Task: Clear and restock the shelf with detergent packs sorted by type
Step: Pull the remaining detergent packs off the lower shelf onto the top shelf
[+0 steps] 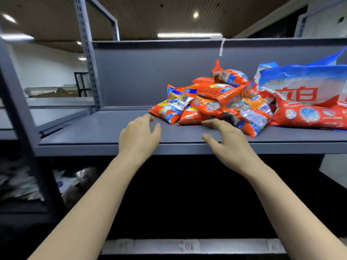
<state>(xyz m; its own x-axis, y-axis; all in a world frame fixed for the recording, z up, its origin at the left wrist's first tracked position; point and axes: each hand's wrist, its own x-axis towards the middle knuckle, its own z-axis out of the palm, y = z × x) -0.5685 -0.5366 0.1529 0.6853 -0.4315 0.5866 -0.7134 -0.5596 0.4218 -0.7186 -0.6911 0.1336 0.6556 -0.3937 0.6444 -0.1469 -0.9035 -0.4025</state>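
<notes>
Head view: the person reaches both bare arms up to a grey shelf [105, 128]. The left hand [139, 136] hovers over the board with fingers loosely spread and nothing in it, its fingertips just beside the nearest orange pack [169, 111] at about 1 o'clock from the hand. The right hand [228, 143] is likewise empty and relaxed, fingers splayed, its index finger touching or almost touching the base of the orange heap [223, 102]; contact cannot be told for sure.

The small orange packs lie in a loose pile at the middle of the shelf, several leaning on each other and one perched on top at 12 o'clock of the heap. At 3 o'clock from it lie a white-and-blue bag [304, 87] and, under that, a red bag [309, 115], both touching the pile.

Risks, as a judgement: pulling a lower pack would likely topple the perched one, and the pack nearest the front edge (at 4 o'clock of the heap) could slide off into the dark bay below. The glossy film looks slippery, so a shallow grasp may let go. Because the two kinds overlap, a wide scoop could drag a big bag along and mix the types. The left stretch of shelf offers room for sorting.
</notes>
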